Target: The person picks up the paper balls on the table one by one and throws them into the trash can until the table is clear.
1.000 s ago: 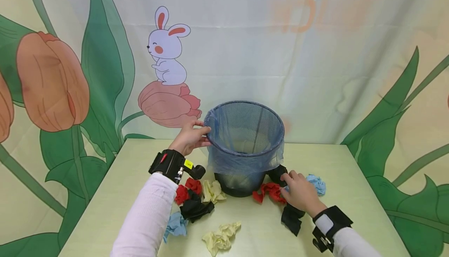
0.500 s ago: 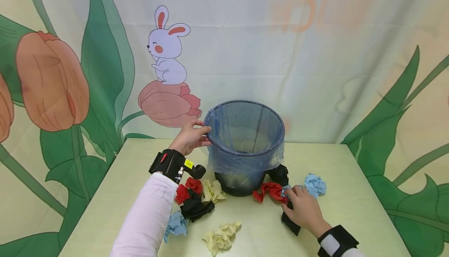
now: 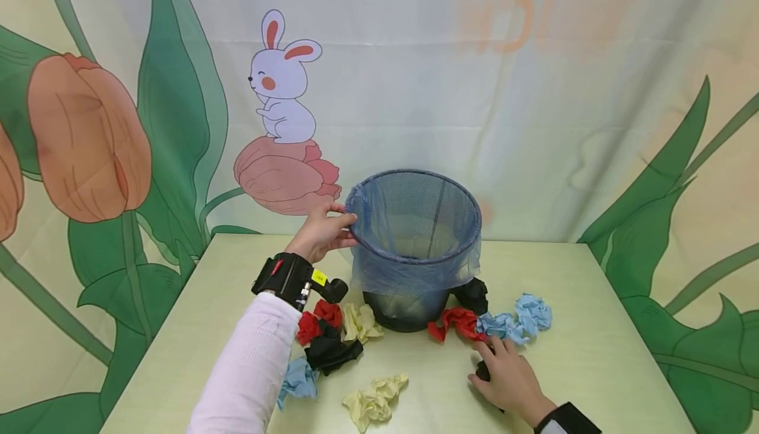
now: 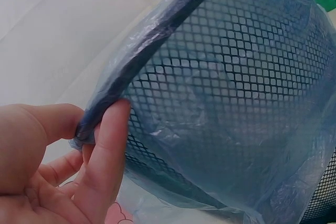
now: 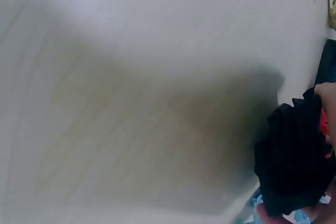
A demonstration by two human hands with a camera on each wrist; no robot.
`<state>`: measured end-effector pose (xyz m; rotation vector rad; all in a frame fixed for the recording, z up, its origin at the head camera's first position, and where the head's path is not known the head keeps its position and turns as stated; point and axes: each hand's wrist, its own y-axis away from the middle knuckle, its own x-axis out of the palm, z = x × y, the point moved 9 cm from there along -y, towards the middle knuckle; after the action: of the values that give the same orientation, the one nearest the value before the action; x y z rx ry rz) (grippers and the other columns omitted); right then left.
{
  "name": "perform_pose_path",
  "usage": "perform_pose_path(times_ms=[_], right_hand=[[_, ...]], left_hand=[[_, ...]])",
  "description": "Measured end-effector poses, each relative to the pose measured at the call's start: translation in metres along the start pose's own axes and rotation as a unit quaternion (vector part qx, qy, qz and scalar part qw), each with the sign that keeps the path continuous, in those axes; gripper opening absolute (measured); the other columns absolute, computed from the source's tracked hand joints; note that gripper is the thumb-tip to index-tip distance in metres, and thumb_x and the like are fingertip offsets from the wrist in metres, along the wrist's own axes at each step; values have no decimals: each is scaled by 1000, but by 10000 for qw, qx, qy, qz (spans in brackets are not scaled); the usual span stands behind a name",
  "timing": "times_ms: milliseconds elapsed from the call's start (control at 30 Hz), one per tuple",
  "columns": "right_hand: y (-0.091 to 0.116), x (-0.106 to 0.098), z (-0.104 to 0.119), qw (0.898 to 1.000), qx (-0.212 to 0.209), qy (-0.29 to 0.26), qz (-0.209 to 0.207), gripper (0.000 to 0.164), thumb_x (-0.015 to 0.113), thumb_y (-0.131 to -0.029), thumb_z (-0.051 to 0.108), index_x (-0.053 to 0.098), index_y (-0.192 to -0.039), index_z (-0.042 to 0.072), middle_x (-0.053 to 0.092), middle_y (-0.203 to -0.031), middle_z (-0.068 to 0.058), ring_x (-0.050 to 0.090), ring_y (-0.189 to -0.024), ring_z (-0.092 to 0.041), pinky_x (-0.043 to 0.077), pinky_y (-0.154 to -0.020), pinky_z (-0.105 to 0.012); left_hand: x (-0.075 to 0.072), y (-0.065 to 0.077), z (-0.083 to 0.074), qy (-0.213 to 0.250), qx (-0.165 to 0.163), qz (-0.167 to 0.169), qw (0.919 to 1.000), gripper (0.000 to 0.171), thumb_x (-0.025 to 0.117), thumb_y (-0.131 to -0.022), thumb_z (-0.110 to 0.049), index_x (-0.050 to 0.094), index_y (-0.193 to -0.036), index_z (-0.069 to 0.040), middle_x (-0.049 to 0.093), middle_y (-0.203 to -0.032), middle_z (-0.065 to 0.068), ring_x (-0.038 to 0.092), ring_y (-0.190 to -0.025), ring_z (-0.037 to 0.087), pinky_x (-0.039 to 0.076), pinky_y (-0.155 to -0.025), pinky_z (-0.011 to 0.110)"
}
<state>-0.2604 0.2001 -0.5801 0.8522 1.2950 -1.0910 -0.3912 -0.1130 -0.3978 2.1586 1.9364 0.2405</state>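
Observation:
A black mesh wastebasket (image 3: pixel 404 312) stands upright at the back of the table, lined with a translucent blue bag (image 3: pixel 409 277) folded over its rim. My left hand (image 3: pixel 320 233) pinches the bin's left rim through the bag; the left wrist view shows the thumb and a finger (image 4: pixel 107 156) on either side of it. On the right, my right hand (image 3: pixel 511 380) is low over the table and grips a crumpled black paper (image 5: pixel 294 156), mostly hidden under the palm in the head view. The thumb and fingertips lie at opposite ends of that paper.
Right of the bin's base lie a red paper (image 3: pixel 455 324), two blue papers (image 3: pixel 534 313) and another black paper (image 3: pixel 472 296). On the left are red papers (image 3: pixel 328 314), a cream paper (image 3: pixel 360 323), a black one (image 3: pixel 332 350) and a blue one (image 3: pixel 298 379). More cream paper (image 3: pixel 373 402) lies in front.
My right hand has moved back toward me, off the blue paper, which now lies beside the other blue one, and onto the black paper. My left hand stays on the rim.

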Motion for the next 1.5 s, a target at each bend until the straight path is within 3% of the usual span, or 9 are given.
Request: perform_pose_path(times_ms=[200,567,1067,1367,1500], right_hand=[[3,18,2,9990,26,-91,437,57,71,-70,53,55,-115,24,50,-110,-4,48,-96,-29,50,-61,-42],[0,15,3,9985,-24,-375,392,50,76,-69,39,55,-110,20,47,-100,-5,45,-85,-25,46,-54,-34],[-4,18,4,9990,-124,-245,360,27,74,-71,26,52,-87,21,42,-84,1,46,-77,-23,42,-50,-32],[-8,-10,8,9989,-363,-158,-255,21,71,-72,25,52,-83,23,42,-80,6,42,-72,-15,34,-49,-25],[-12,-22,7,9981,-410,-135,-429,22,70,-73,24,57,-90,21,46,-83,4,45,-76,-17,35,-48,-25]], left_hand=[[-1,1,0,15,-43,-41,10000,40,54,-93,-14,32,-126,-6,43,-94,10,55,-63,15,56,-63,26],[0,2,-1,48,-48,-25,10000,41,54,-93,-14,32,-127,-6,43,-95,10,55,-63,15,56,-62,26],[1,0,1,92,-34,30,9999,40,54,-93,-14,32,-125,-7,43,-95,10,55,-64,16,56,-62,26],[0,0,1,94,-27,34,9999,40,54,-93,-14,31,-125,-6,43,-93,10,55,-62,16,56,-61,25],[0,0,0,101,-39,28,9999,39,53,-93,-14,32,-125,-6,43,-92,10,55,-62,16,56,-61,25]])
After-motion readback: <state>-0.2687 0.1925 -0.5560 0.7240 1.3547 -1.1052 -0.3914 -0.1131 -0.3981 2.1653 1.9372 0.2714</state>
